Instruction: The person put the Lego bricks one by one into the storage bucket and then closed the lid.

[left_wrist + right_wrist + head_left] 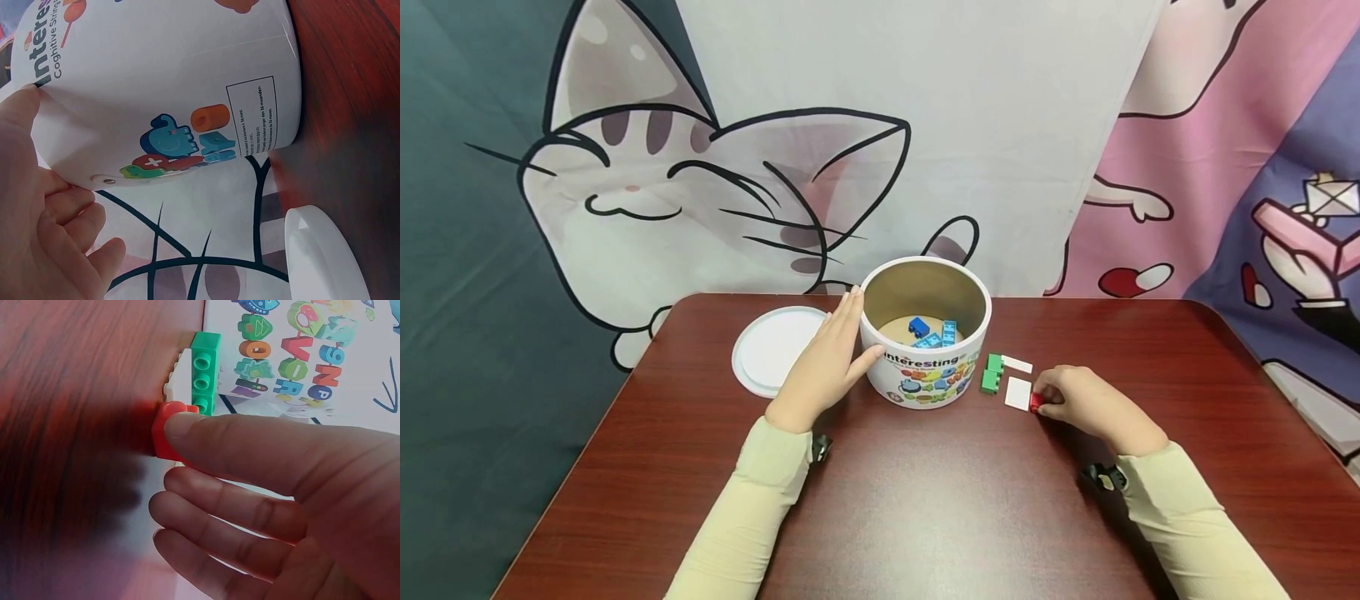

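My left hand (822,367) rests against the left side of a white printed bucket (925,390), its fingers straight along the wall and thumb near the front rim. Inside the bucket lie a dark blue brick (918,327) and light blue bricks (950,332). On the table to the right, my right hand (1082,407) pinches a small red brick (164,439), the thumb on its face; fingers hide part of it. A white brick (1018,393) sits right beside the red one. Behind these are a green studded brick (991,377) and a narrow white brick (1017,365).
The bucket's round white lid (775,350) lies flat on the brown table (925,500), left of the bucket and behind the left wrist. A cloth printed with cartoon cats (647,192) hangs just past the table's far edge.
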The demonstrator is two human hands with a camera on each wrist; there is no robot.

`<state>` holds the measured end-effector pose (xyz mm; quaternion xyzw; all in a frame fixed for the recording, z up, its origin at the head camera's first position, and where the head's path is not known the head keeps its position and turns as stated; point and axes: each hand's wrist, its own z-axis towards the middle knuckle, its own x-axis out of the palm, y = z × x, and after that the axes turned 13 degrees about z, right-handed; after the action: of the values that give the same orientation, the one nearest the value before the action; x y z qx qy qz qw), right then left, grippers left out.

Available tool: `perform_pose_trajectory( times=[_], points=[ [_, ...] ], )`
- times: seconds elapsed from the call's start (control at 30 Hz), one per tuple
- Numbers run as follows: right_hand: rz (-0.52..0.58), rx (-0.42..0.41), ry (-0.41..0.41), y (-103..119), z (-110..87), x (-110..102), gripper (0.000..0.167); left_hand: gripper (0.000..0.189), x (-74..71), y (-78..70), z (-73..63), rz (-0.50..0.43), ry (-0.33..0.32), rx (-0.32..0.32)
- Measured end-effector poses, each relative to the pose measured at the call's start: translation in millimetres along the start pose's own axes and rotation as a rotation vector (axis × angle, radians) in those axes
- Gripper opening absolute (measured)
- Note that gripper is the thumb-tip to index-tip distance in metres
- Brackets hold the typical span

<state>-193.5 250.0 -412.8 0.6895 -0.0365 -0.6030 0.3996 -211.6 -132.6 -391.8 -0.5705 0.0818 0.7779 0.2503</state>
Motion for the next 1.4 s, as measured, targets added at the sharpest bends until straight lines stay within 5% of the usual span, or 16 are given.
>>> perform_pose_trajectory(
  times=[0.37, 0.93, 1.4],
  points=[
    [-0.023, -0.022, -0.011, 0, 0.8, -2, 0.017, 0.082, -0.2, 0.1, 1.9, -0.003, -0.004, 0.000],
    [-0.065, -0.207, -0.187, 21, 3.4, -5, 0.015, 0.083, -1.0, 0.3, 1.5, 0.023, 0.005, -0.007],
    [-0.001, -0.172, -0.363, 46, 8.4, -18, 0.014, 0.083, -1.7, -0.3, -1.2, 0.014, 0.006, -0.007]
  ],
)
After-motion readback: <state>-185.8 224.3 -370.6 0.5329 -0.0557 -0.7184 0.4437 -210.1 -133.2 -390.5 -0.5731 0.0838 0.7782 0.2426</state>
